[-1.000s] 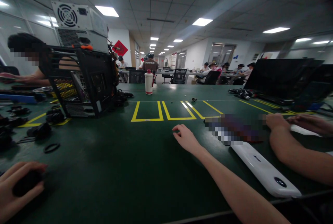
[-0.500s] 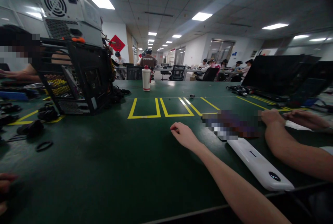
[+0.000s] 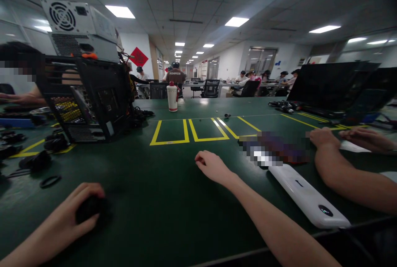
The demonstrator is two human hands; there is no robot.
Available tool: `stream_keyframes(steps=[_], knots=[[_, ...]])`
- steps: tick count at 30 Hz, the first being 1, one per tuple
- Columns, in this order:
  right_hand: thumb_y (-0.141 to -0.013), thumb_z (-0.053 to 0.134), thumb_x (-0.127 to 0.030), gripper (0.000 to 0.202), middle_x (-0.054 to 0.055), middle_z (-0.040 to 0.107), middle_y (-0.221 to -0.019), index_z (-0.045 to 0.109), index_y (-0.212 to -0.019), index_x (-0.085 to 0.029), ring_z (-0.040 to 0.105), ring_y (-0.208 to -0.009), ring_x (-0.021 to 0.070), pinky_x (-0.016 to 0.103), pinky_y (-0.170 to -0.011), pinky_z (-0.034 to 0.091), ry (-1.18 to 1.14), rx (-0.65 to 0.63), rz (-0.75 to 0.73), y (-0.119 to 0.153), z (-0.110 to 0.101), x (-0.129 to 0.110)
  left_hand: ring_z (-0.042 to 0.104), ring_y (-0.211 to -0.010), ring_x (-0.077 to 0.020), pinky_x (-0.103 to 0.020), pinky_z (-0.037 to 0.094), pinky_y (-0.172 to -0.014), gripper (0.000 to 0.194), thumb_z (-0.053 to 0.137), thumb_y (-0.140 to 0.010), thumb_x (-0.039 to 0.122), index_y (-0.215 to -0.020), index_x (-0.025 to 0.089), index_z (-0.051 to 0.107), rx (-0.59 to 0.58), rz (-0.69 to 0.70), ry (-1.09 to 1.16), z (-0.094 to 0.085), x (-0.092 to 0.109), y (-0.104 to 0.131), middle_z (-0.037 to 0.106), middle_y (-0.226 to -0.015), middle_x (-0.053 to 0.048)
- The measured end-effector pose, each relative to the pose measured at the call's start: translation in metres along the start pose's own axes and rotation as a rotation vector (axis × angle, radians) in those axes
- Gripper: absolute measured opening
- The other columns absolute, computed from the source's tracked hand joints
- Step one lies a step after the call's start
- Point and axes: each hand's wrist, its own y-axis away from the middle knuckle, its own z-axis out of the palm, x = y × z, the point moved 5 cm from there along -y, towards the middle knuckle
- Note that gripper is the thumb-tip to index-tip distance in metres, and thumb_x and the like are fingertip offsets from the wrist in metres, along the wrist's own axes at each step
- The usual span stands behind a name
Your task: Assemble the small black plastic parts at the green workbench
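My left hand [image 3: 82, 209] is at the lower left, low over the green table [image 3: 149, 201], its fingers curved around a black object [image 3: 89, 209] whose shape is blurred and dark. Near the middle, my right hand [image 3: 212, 165] rests on the table with its fingers curled in; whether anything lies inside them is hidden. Beyond it, yellow tape outlines [image 3: 169, 142] mark the tabletop. A long white device [image 3: 307, 194] lies to the right of my right forearm.
At the left stands an open black computer case [image 3: 89, 97] with metal power supplies [image 3: 80, 27] on top. Black cable bundles [image 3: 35, 159] and a black ring [image 3: 50, 181] lie nearby. A white bottle [image 3: 172, 97] stands farther back. Another person's forearms [image 3: 344, 168] rest at the right.
My left hand has come in from the left edge with the black object in its grasp. My right hand appears slightly lower and farther left, and the view has shifted a little.
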Motion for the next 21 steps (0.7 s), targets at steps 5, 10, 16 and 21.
stream_keyframes(steps=[5,10,16,21], knots=[[-0.079,0.052,-0.032,0.031,0.005,0.055,-0.11,0.052,-0.109,-0.024,0.058,-0.091,0.0166,0.031,-0.076,0.05,-0.249,-0.104,-0.059,0.002,0.022,-0.016,0.049,-0.093,-0.0214,-0.038,0.045,-0.081,0.027,0.053,-0.067,0.017,-0.092,0.022,0.047,-0.158,0.071,0.22,0.055,0.069,-0.071,0.049,-0.1,-0.003],[-0.081,0.051,-0.03,0.04,0.009,0.054,-0.116,0.046,-0.119,-0.019,0.057,-0.096,0.0171,0.032,-0.083,0.047,-0.469,-0.128,-0.033,-0.01,0.041,-0.019,0.048,-0.087,-0.0202,-0.037,0.044,-0.078,0.031,0.057,-0.06,0.014,-0.088,0.019,0.047,-0.093,0.16,0.331,0.095,0.116,-0.122,0.047,-0.091,-0.003],[-0.079,0.053,-0.019,0.028,0.008,0.061,-0.105,0.054,-0.106,-0.014,0.058,-0.096,0.0169,0.034,-0.086,0.045,-0.698,-0.131,0.011,-0.024,0.05,-0.01,0.049,-0.091,-0.0201,-0.037,0.043,-0.083,0.04,0.062,-0.061,0.016,-0.097,0.019,0.045,-0.136,0.204,0.489,0.113,0.123,-0.134,0.048,-0.097,-0.004],[-0.074,0.059,-0.016,0.031,0.009,0.061,-0.105,0.054,-0.105,-0.013,0.058,-0.095,0.0162,0.035,-0.087,0.045,-0.785,-0.116,0.085,-0.025,0.049,-0.008,0.045,-0.108,-0.0232,-0.043,0.036,-0.096,0.067,0.067,-0.06,0.019,-0.118,0.021,0.032,-0.344,0.275,0.618,0.11,0.118,-0.135,0.044,-0.11,-0.007]])
